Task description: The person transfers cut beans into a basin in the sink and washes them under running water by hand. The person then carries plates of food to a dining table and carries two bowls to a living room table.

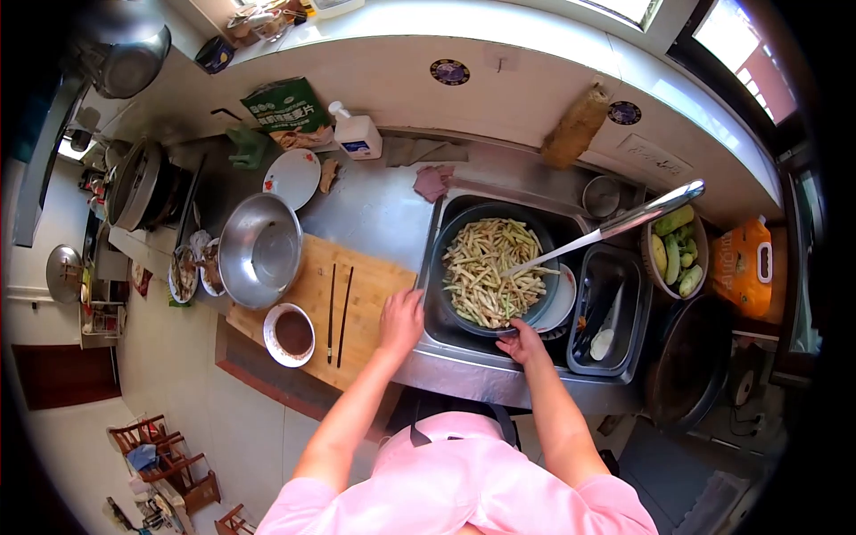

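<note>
At the sink's (459, 353) near edge, a dark round basin (437, 287) set in the left part of the sink, with a heap of cut, bean-like pieces (495, 272) inside. Right hand (522, 343): apparently closed on the basin's near rim, right of its middle, thumb uppermost; fingers below the rim partly hidden. Left hand (403, 319): palm down at the right edge of the cutting board (374, 285), fingers loosely extended, nothing visibly held. Long-handled utensil (571, 245): sunk in the heap, handle slanting over the basin's right rim and past the sink's far right corner. Likely hazards: tilting of the basin and loss of pieces over the rim, from a lift or pull by one hand at a single point; flicking of pieces into the sink, from a knock to the long, projecting handle; slipping of the white dish (563, 299) close against the basin's right side, from any sideways push. Further hazard: spilling of the bowl of brown liquid (270, 339) near the board's near left edge, from a stray brush of the left forearm. Appearance of the pieces: short, slender lengths, pale green to straw-coloured, some browner, lying in all directions; surface seemingly moist, any coating too fine to make out.
</note>
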Available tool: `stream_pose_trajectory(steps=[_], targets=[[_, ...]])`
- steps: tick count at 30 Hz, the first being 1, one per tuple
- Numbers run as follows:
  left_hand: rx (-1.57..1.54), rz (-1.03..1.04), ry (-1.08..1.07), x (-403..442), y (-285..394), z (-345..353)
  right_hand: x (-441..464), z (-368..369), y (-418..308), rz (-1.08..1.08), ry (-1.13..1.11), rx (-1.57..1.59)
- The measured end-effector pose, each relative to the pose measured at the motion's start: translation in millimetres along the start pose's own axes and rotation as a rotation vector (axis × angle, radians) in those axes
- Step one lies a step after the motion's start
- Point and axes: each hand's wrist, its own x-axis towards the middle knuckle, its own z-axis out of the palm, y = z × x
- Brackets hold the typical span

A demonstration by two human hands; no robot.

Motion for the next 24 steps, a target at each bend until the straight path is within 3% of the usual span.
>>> stream_pose_trajectory(steps=[5, 9, 13, 15, 17, 19, 21, 22, 24], targets=[[0.008, 0.169, -0.023, 129.8, -1.1, 38.0, -6.7, 0.5, -0.7, -0.005, -0.035, -0.027], [0.057, 0.203, 0.168, 214.4, 3.9, 54.6, -9.9, 0.4, -1.1, -0.013, -0.056, -0.030], [0.169, 0.185, 0.154, 221.5, -12.1, 66.9, -9.6, -5.5, 1.9, -0.009, -0.079, -0.015], [0.213, 0.095, -0.074, 209.1, -13.1, 49.2, -7.5, -3.7, 1.6, -0.015, -0.078, -0.020], [0.055, 0.051, -0.089, 193.3, -21.5, 21.8, -5.6, -5.8, 2.4, -0.008, -0.089, -0.009], [-0.277, 0.023, 0.179, 178.2, -67.3, 11.7, -10.8, 0.4, -2.1, -0.001, -0.091, -0.027], [0.030, -0.211, 0.273, 159.2, -69.0, -29.4, -8.5, -1.6, 0.4, -0.009, -0.088, -0.022], [0.031, -0.213, 0.273, 150.2, -86.9, -27.6, -7.1, -3.1, 1.3, -0.014, -0.082, -0.034], [0.427, -0.250, 0.073, 141.5, -109.6, -13.7, -6.0, -3.8, 1.6, -0.007, -0.090, -0.033]])
